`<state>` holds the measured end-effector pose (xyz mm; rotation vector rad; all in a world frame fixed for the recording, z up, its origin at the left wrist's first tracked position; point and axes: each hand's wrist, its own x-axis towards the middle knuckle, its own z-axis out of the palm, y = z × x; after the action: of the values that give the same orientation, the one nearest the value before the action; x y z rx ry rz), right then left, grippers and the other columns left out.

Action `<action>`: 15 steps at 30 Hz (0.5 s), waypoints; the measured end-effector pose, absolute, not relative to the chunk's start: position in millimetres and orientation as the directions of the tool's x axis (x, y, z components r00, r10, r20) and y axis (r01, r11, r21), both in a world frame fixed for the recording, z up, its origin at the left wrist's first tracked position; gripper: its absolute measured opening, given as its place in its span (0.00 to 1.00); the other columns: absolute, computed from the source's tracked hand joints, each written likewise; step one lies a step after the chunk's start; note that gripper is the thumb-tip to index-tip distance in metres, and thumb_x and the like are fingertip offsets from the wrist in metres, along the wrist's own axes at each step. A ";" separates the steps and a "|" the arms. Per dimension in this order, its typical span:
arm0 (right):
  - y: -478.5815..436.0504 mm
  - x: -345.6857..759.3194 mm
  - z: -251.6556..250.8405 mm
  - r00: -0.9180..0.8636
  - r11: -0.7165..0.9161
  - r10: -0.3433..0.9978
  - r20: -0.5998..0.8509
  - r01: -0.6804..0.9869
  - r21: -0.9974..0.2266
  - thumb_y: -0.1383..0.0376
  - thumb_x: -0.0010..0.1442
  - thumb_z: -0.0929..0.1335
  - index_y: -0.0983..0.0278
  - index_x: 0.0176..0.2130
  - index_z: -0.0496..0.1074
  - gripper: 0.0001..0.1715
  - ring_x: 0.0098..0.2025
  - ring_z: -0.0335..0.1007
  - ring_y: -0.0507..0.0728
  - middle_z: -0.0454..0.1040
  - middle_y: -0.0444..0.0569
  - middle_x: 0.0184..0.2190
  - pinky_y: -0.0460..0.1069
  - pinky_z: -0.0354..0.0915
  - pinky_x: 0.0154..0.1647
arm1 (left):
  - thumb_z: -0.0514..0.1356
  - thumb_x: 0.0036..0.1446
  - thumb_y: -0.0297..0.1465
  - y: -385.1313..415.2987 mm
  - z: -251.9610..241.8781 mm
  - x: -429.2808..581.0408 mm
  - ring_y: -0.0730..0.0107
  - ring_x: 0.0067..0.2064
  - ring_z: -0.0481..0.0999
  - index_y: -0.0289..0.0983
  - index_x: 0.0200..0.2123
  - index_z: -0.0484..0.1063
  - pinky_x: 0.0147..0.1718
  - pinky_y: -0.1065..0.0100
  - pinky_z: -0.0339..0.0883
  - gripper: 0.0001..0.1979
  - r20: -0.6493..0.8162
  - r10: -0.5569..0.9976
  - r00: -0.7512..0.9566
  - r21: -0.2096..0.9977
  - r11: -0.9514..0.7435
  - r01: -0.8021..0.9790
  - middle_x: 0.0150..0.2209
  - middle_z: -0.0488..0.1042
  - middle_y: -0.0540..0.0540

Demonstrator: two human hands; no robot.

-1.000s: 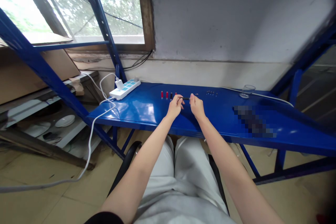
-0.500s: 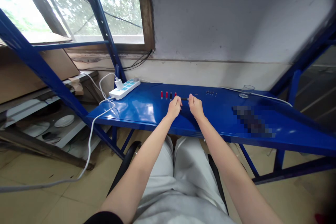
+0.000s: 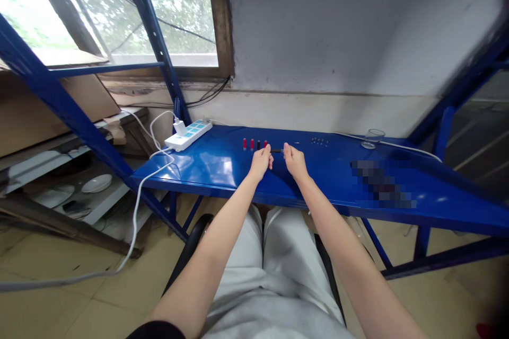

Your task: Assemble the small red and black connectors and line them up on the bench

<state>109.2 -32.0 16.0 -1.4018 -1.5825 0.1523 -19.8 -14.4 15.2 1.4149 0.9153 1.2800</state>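
I can read no text, brand, number or sign here. The power strip (image 3: 186, 137) has pale blue patches but no lettering I can make out. To its right, the red and black pieces (image 3: 252, 144) and the dark rod (image 3: 276, 151) in my fingers (image 3: 267, 149) are too small for reading any marking.

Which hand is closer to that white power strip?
Left. The left hand, holding a thin dark rod, is right of the white power strip; the right hand is farther right.
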 end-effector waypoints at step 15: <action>-25.2 116.5 8.4 0.034 0.376 0.829 0.558 0.704 -0.602 0.53 0.63 0.53 0.61 0.36 0.64 0.19 0.31 0.67 0.54 0.71 0.49 0.30 0.47 0.59 0.34 | 0.49 0.59 0.44 -8.8 10.8 -20.7 0.81 0.15 0.60 0.36 0.21 0.60 0.18 0.74 0.56 0.21 0.243 0.968 0.067 0.970 -0.241 -0.045 0.18 0.64 0.53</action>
<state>116.5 -25.2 8.4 -1.3660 -1.7045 0.1682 -20.7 -8.8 10.8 1.3915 1.0030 1.3475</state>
